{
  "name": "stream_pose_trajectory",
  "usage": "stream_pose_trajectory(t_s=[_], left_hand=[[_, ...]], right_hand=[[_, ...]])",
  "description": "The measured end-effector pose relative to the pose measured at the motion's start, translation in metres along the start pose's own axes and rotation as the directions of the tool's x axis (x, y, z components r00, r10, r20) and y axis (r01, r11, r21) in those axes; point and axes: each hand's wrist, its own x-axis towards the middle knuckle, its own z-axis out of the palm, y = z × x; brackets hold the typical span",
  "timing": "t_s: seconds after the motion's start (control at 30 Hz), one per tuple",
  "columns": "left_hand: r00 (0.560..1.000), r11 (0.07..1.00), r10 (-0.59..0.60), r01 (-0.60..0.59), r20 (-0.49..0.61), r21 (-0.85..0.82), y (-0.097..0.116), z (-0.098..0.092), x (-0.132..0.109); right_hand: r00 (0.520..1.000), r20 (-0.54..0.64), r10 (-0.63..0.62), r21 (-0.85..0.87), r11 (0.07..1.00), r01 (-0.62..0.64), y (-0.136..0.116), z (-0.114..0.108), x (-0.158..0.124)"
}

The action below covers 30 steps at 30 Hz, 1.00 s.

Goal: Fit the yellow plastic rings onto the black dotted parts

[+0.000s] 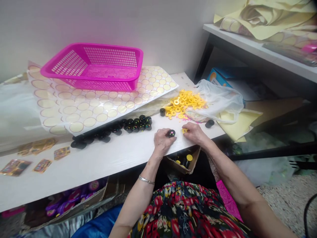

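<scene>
My left hand (162,142) is closed around a small black cylinder (171,133), with pink and coloured bits showing at its end. Beside it, my right hand (194,133) pinches a small yellow ring piece (184,131). Beyond both hands lies a heap of yellow ring pieces (185,103) with tiny pink bits at its near edge. One black cylinder (162,112) stands left of the heap, and another lies to the right, past my right hand. A group of black cylinders (137,123) with coloured bits in their ends is to the left of my left hand.
A pink basket (99,80) sits on sheets of round stickers (158,86). Small printed packets (42,165) lie at the table's left. Below the edge, a cardboard box (192,164) holds black and yellow pieces; another has purple items. A clear plastic bag (223,97) rests right of the heap.
</scene>
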Motion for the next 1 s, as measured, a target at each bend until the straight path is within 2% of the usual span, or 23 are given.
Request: stream_pose_trajectory(t_s=[0.17,0.37,0.53,0.6,0.73,0.8,0.9,1.0], left_hand=[[1.0,1.0,0.005,-0.005,-0.008,0.008,0.0,0.0,0.0],[1.0,1.0,0.007,-0.006,-0.013,0.021,0.0,0.001,0.0],[1.0,1.0,0.013,-0.013,-0.007,0.021,-0.001,0.001,0.0],[1.0,1.0,0.01,-0.01,-0.009,0.018,-0.001,0.002,0.0],[1.0,1.0,0.011,-0.01,-0.009,0.023,-0.001,0.002,-0.001],[1.0,1.0,0.016,-0.016,-0.009,0.022,0.0,0.002,-0.001],[1.0,0.999,0.026,-0.026,-0.015,0.019,0.001,0.001,-0.001],[0.999,0.999,0.042,-0.042,-0.007,0.033,0.003,-0.001,-0.001]], right_hand=[[0.996,0.055,0.077,-0.22,0.973,-0.063,-0.02,-0.006,-0.002],[0.98,0.199,0.019,-0.197,0.98,0.021,-0.035,-0.012,0.004],[0.975,0.113,0.192,-0.287,0.946,-0.153,-0.037,-0.009,0.003],[0.978,0.133,0.159,-0.272,0.955,-0.118,-0.033,-0.012,0.0],[0.971,0.237,-0.014,-0.14,0.989,0.049,-0.016,-0.023,-0.01],[0.975,0.219,-0.044,-0.061,0.996,0.059,-0.01,-0.025,-0.014],[0.991,0.127,0.048,-0.014,0.999,-0.046,-0.012,-0.021,-0.017],[0.975,0.085,0.206,-0.088,0.976,-0.199,-0.023,-0.011,-0.013]])
